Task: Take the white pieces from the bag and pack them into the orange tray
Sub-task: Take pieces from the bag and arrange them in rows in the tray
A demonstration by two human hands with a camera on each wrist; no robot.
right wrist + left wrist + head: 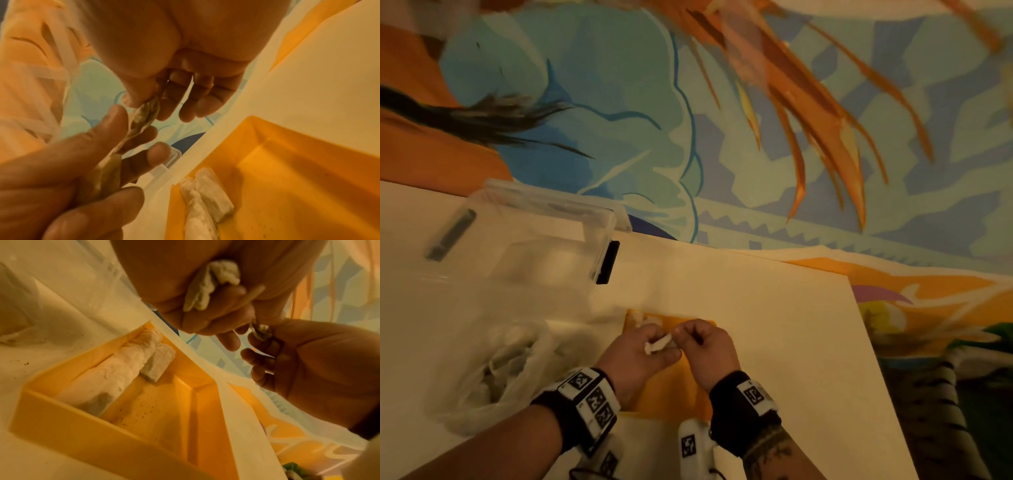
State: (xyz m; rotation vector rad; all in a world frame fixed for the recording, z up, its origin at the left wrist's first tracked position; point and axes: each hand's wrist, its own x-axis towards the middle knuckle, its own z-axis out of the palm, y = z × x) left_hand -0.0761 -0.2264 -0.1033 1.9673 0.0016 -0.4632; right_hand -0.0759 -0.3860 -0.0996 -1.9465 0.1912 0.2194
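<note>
I see both hands meet just above the orange tray [671, 390], which sits on the desk [774, 325] near me. Left hand [635, 356]: fingers [207, 321] curled, clamped on a crumpled white piece [658, 343] in the palm. Right hand [707, 346]: thumb and forefinger pinched together on the far end of that same piece, other fingers [186, 104] loosely curled, apart from it. Two more white pieces [115, 374] lie side by side, touching, along the tray's left wall. The bag [493, 370] lies on the desk left of the tray, crumpled, more white inside. A clear plastic box [534, 236] sits far left.
</note>
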